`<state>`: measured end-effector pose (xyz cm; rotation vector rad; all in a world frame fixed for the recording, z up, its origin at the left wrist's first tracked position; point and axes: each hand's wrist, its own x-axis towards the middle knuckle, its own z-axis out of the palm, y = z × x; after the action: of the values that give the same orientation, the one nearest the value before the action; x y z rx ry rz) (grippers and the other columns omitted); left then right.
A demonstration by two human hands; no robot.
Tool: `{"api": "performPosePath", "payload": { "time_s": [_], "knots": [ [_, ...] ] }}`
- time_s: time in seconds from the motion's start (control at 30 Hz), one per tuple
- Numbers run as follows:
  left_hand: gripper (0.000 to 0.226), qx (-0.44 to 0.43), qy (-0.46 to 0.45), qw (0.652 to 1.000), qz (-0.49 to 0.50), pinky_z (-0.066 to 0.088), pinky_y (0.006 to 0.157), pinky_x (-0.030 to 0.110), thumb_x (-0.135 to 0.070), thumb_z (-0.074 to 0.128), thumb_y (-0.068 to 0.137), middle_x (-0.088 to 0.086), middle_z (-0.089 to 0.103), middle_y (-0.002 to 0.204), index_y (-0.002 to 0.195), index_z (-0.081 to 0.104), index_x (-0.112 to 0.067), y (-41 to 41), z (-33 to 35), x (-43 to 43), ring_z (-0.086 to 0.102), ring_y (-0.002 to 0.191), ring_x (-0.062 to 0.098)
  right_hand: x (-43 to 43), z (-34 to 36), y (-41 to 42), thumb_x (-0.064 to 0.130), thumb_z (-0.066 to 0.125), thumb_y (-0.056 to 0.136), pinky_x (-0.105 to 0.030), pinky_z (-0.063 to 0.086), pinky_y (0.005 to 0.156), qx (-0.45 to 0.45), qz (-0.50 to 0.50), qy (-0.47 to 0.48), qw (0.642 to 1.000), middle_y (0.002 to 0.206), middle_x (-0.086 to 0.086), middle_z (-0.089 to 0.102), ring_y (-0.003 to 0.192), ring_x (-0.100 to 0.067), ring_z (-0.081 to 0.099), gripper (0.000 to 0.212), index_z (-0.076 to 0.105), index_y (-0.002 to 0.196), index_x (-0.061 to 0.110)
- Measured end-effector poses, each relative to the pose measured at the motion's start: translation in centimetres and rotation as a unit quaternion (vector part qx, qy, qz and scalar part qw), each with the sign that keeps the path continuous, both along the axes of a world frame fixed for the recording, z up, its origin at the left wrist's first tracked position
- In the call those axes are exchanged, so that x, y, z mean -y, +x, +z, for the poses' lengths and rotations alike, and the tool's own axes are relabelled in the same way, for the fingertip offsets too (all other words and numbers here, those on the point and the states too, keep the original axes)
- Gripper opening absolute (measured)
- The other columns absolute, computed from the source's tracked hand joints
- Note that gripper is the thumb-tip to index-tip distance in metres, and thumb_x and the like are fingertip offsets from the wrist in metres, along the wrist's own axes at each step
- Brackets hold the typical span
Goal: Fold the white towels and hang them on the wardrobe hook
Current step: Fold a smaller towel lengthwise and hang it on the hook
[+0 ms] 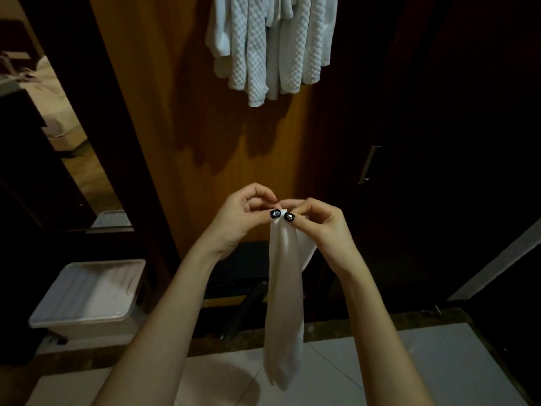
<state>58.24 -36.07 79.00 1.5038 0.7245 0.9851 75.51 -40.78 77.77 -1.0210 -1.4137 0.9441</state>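
- Fingertips (275,214) of the left hand (246,213) and right hand (317,219) pinched the white towel (284,303) at its top edge, thumbs nearly touching.
- It hung limp between the forearms, and looked light and soft, likely best gripped at the corners.
- Beyond, the hung towels (272,45) draped down the wardrobe door (175,112).

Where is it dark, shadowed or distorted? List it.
Head view: dim overall, the dark door at right nearly black; hanging quilted towels cast soft shadows on the wooden panel; wide-angle lens bows straight edges; left hand, right hand and the pinched white towel look sharp.
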Motion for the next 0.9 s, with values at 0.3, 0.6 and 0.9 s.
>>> {"api": "performPosePath", "payload": {
  "time_s": [0.3,0.6,0.9],
  "knots": [
    [0.019,0.008,0.038,0.999,0.022,0.051,0.078,0.023,0.001,0.066,0.082,0.002,0.069,0.086,0.089,0.061,-0.016,-1.1,0.6,1.2,0.066,0.089,0.015,0.4,-0.2,-0.5,0.000,0.062,0.087,-0.029,0.049,0.097,0.002,0.090,-0.016,0.996,0.111,-0.003,0.070,0.114,-0.016,0.062,0.006,0.063,0.082,-0.003],
    [0.018,-0.006,0.088,0.994,0.065,0.050,0.081,0.021,0.003,0.065,0.082,0.002,0.066,0.089,0.083,0.062,-0.015,-1.5,0.8,3.1,0.064,0.090,0.011,1.3,0.4,-1.0,0.006,0.065,0.087,-0.025,0.051,0.080,-0.019,0.028,-0.013,0.999,0.085,-0.005,0.066,0.084,-0.015,0.062,0.012,0.063,0.081,-0.004],
    [0.017,-0.031,0.113,0.988,0.102,0.049,0.083,0.016,-0.003,0.061,0.088,-0.010,0.071,0.096,0.092,0.071,-0.016,-1.4,0.2,5.2,0.064,0.096,0.003,2.1,0.0,-1.4,0.011,0.065,0.087,-0.026,0.053,0.082,-0.047,-0.030,0.018,0.998,0.086,-0.004,0.069,0.087,-0.017,0.065,0.007,0.068,0.082,0.008]
  ]
}}
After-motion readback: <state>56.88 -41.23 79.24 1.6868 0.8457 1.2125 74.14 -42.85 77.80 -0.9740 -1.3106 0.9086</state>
